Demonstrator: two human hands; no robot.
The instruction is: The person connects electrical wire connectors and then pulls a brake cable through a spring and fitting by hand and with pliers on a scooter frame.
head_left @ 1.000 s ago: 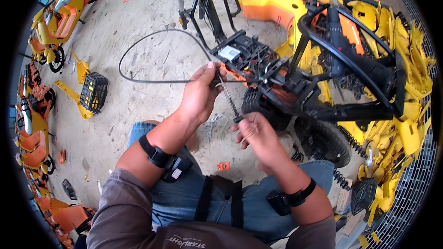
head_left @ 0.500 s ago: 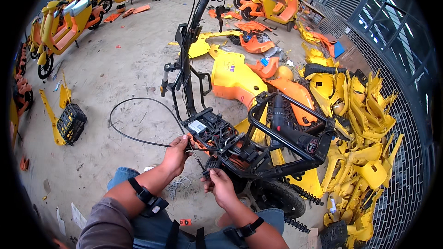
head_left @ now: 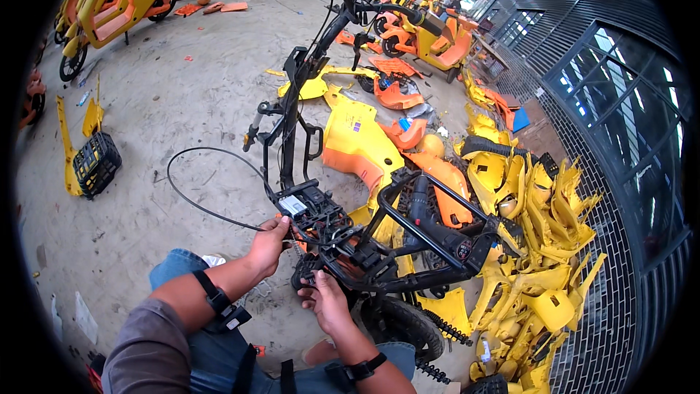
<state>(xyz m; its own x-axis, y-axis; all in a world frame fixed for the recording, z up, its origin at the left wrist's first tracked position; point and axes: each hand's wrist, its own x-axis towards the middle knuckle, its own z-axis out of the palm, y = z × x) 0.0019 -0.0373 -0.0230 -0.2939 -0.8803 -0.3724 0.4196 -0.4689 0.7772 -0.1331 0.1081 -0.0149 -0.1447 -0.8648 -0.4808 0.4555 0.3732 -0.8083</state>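
Note:
A stripped scooter frame [head_left: 292,113] of black tubes stands before me, with exposed wiring and a silver-labelled box [head_left: 293,206] low in its middle. My left hand [head_left: 268,246] is closed, thumb and fingers pinching a black cable [head_left: 219,215] beside the frame's lower edge. That cable bows out leftward in a wide loop and returns to the frame. Lower and to the right, my right hand [head_left: 327,300] has its fingers curled at a small dark part by the frame's underside; the fingers cover most of it. A black tyre [head_left: 408,321] lies right of that hand.
Yellow and orange body panels [head_left: 361,135] lie beyond the frame, and a heap of yellow panels [head_left: 554,306] lines the brick wall [head_left: 609,277] at right. A black basket [head_left: 97,165] sits on the floor at left. Parked scooters [head_left: 120,18] stand in rows farther back.
My view has shifted, so the frame and both hands sit farther left in it. Both hands stay by the frame's lower edge, and the cable loop keeps about the same shape.

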